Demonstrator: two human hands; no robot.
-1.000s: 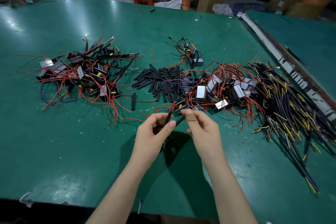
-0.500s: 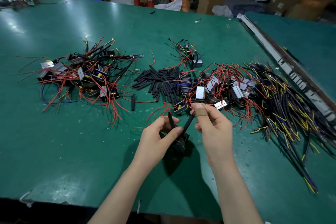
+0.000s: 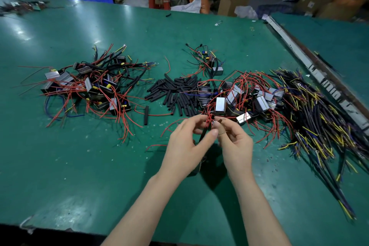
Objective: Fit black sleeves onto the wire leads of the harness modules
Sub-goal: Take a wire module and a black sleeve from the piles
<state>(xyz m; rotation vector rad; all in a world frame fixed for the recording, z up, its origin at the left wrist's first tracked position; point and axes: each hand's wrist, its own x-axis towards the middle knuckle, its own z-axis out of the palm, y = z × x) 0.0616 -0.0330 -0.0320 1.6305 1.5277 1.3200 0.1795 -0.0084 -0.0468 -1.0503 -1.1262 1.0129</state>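
Head view, left hand (image 3: 186, 146) pinching a black sleeve (image 3: 203, 135), right hand (image 3: 235, 144) pinching red wire leads (image 3: 208, 123), loose sleeve pile (image 3: 175, 92) beyond on green tabletop (image 3: 79, 166).

Green table (image 3: 99, 166), black sleeves (image 3: 175, 94), red wire leads (image 3: 249, 80).

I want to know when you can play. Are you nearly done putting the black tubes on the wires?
Not yet. The left pile has modules with black sleeves on, so those look done. Now the left hand pinches a black sleeve while the right hand holds red leads. Plenty remains: the loose sleeves and the unsleeved modules behind the hands.
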